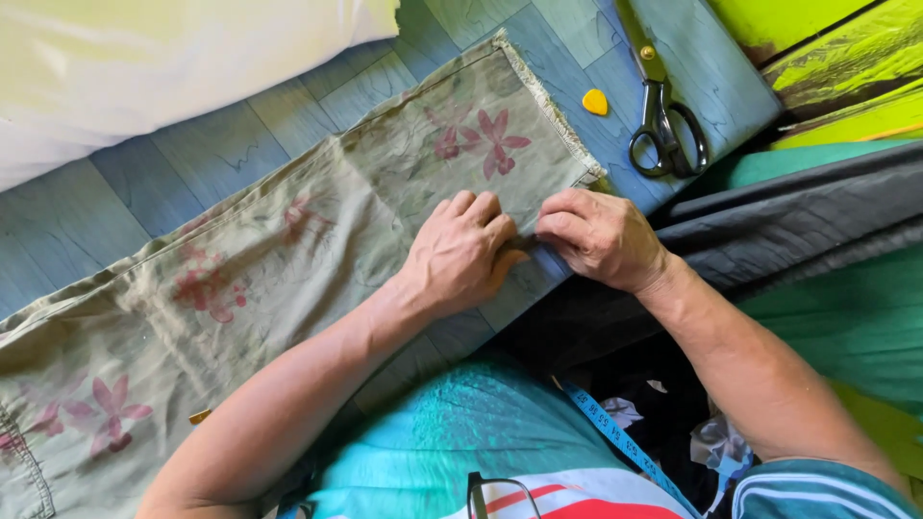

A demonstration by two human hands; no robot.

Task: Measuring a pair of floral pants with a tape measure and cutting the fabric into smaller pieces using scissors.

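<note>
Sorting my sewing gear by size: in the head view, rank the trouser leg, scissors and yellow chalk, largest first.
1. Trouser leg
2. Scissors
3. Yellow chalk
All lie flat on the floor, so the order looks reliable.

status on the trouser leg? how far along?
Looks done: the olive floral trouser leg lies spread flat on the blue floor, frayed hem away from the person. In hand: left hand and right hand press its near edge, apparently folding or pinching it. Untouched: scissors, yellow chalk, blue tape measure; no cut or chalk mark visible.
</note>
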